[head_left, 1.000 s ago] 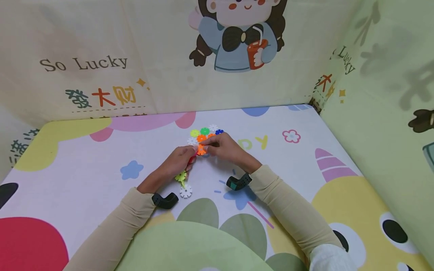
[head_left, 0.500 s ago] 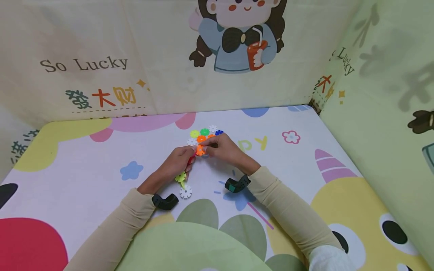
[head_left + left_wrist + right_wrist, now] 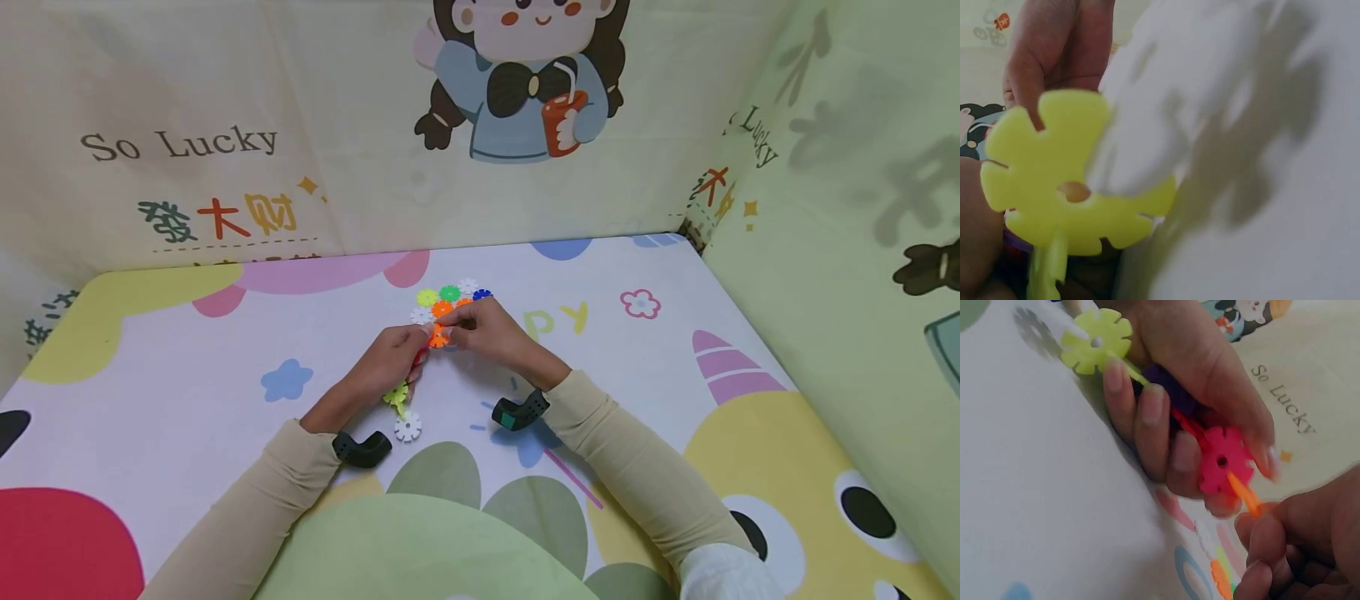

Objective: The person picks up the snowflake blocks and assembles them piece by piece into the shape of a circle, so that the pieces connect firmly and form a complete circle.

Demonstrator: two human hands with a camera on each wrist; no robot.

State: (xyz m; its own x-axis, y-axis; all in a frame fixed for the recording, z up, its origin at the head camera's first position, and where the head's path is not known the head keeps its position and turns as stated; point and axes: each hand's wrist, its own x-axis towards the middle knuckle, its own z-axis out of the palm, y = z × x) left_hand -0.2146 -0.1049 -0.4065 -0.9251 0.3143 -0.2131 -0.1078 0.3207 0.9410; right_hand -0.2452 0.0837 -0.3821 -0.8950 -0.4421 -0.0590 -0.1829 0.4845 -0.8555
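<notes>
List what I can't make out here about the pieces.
Orange piece: right wrist view, mostly covered by the right hand.
Purple piece: right wrist view, partly behind the left hand.
White disc: left wrist view, blurred and cut by the top edge.
Far discs: head view, too small to tell whether joined.

Long beige sleeves cover both forearms: the left sleeve (image 3: 247,500) and right sleeve (image 3: 637,467) crease at the cuffs, the ends toward the far edge of the desk (image 3: 187,450). White fabric (image 3: 727,573) meets the right one's upper end. A black left band (image 3: 362,451) and right band (image 3: 520,410), the latter with a teal patch (image 3: 507,421), circle the wrists. The left hand (image 3: 390,358) and right hand (image 3: 491,333) are bare.
</notes>
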